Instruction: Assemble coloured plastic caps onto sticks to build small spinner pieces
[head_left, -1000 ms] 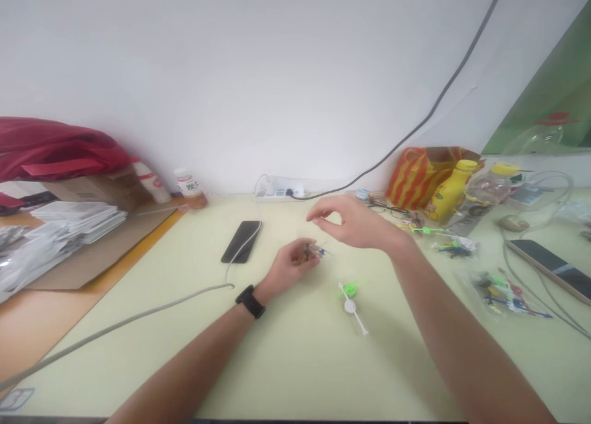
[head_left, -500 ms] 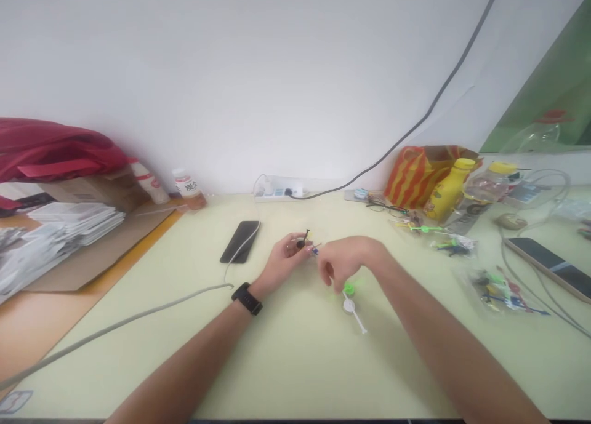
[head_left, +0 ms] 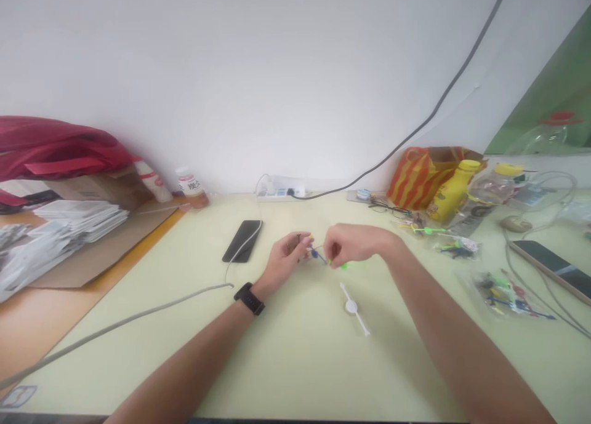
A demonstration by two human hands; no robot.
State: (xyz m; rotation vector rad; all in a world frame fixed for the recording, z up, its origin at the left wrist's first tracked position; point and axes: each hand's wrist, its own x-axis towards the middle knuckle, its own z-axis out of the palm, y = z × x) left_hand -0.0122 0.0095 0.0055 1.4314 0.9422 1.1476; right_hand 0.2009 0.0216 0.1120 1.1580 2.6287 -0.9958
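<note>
While both hands are meeting over the middle of the desk (head_left: 295, 362), a small blue plastic piece (head_left: 316, 253) is showing in the gap between them. It is looking thin and short. A bright green piece (head_left: 344, 265) is poking out just under the right hand (head_left: 353, 245). Finer details of both pieces are blurring out at this size.

The left hand (head_left: 287, 256) is curling its grip tight, its fingertips pressing together on one end of the blue piece. The right hand's grip is likewise closing into a pinch, thumb and forefinger pressing on the green piece and bringing it right beside the blue one. Whether the two pieces are touching is not showing.

A black wristwatch (head_left: 249, 299) is sitting on the left wrist. Just nearer than the hands, a white stick with a round disc (head_left: 353, 306) is lying on the desk. A black phone (head_left: 242, 240) is lying to the left, with a grey cable (head_left: 138, 316) running up to it. Clear bags of coloured parts (head_left: 503, 288) are lying well to the right.
</note>
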